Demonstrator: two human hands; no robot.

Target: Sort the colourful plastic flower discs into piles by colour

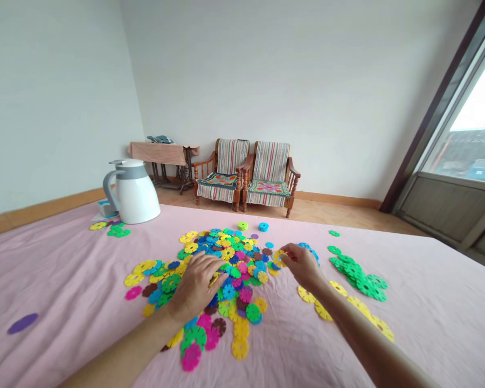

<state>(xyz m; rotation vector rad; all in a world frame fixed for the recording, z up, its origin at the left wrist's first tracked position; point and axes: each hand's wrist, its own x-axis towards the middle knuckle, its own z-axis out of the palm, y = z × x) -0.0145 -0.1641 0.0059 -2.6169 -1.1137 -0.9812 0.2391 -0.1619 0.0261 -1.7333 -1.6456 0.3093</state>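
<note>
My left hand point(200, 281) rests over a mixed pile of slotted plastic snowflake discs point(245, 294), its thumb and fingers apart. A bit of yellow disc point(214, 278) shows between them; whether they touch it I cannot tell. To the right of the pile, my right hand point(305, 265) pinches a yellow snowflake disc point(279, 258) between thumb and fingers. Blue discs point(309, 250) lie just behind that hand, partly hidden by it. Several yellow discs point(359, 306) form a row beside my right forearm, which covers part of it. Beyond them lies a group of green discs point(358, 276).
A white and grey jug point(137, 195) stands at the back left of the pink cloth point(84, 269), near a few loose discs point(118, 230). One purple disc point(22, 323) lies far left. Small lime point(243, 226) and blue stacks point(263, 227) sit behind the pile. Two wooden chairs point(269, 172) stand beyond.
</note>
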